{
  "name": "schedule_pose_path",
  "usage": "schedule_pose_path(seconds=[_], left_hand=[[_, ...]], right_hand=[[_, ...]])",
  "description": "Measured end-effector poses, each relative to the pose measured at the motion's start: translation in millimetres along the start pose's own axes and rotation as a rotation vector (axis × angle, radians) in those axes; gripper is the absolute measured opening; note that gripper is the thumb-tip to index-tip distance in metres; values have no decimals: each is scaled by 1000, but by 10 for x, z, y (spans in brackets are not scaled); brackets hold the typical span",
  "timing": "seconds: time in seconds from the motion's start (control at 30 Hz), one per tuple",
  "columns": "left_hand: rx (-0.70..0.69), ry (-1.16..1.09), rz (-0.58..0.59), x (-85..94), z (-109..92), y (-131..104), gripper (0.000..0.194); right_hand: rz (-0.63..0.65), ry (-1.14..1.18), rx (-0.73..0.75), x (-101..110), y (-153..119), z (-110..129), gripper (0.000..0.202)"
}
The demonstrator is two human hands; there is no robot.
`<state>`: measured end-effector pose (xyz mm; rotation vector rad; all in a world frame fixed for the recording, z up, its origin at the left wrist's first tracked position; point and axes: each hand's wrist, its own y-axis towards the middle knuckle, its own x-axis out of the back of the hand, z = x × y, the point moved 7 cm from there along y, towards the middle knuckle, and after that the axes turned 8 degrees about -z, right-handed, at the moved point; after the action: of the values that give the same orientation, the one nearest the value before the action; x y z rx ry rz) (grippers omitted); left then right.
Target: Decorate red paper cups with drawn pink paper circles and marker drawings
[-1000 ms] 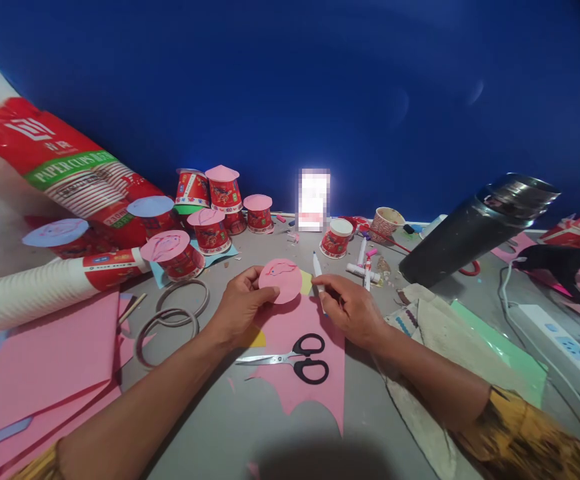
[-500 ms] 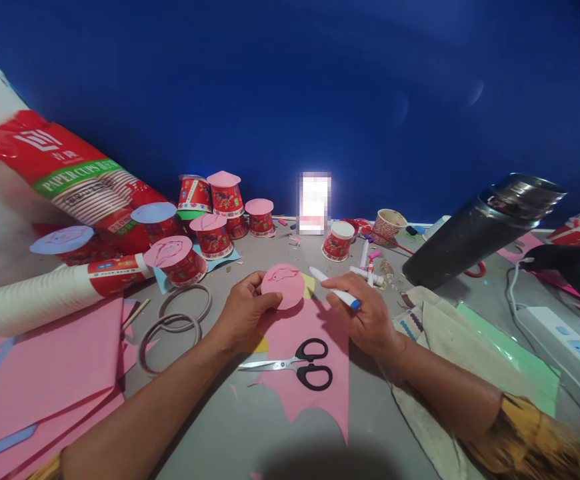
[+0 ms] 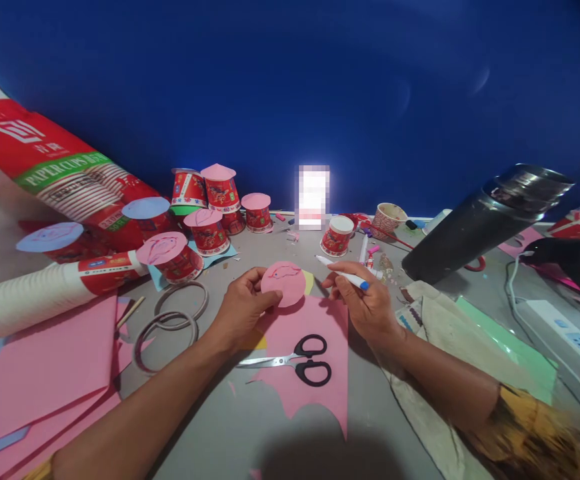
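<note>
A round pink paper disc (image 3: 290,287) with a line drawing in red and blue is pinched between the thumb and fingers of my left hand (image 3: 245,303). My right hand (image 3: 365,303) holds a white marker (image 3: 343,271) with a blue end, its tip pointing left and apart from the disc. Below the hands, black-handled scissors (image 3: 310,360) lie on a pink sheet (image 3: 315,397) with curved cut edges. A bit of yellow paper shows behind the disc.
At the left stand red paper cups (image 3: 210,237) topped with paper discs, beside a long cup stack (image 3: 25,300) and two grey rings (image 3: 145,340). A lone red cup (image 3: 337,237) is ahead. To the right are a dark flask (image 3: 475,227), cloth (image 3: 435,347) and power strip (image 3: 570,340).
The marker in my right hand has shifted slightly right and its tip has risen away from the disc. The whole view has moved slightly; my left hand still holds the disc.
</note>
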<state>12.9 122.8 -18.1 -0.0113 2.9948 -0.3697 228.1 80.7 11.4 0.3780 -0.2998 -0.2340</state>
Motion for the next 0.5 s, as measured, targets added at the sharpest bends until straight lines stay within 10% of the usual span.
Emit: schedule_pose_path(seconds=[0.27, 0.5], left_hand=[[77, 13, 58, -65, -15, -86, 47], [150, -110, 75, -55, 58, -49, 54]], right_hand=[[44, -240, 173, -37, 49, 46, 27], [363, -651, 286, -279, -43, -69, 39]])
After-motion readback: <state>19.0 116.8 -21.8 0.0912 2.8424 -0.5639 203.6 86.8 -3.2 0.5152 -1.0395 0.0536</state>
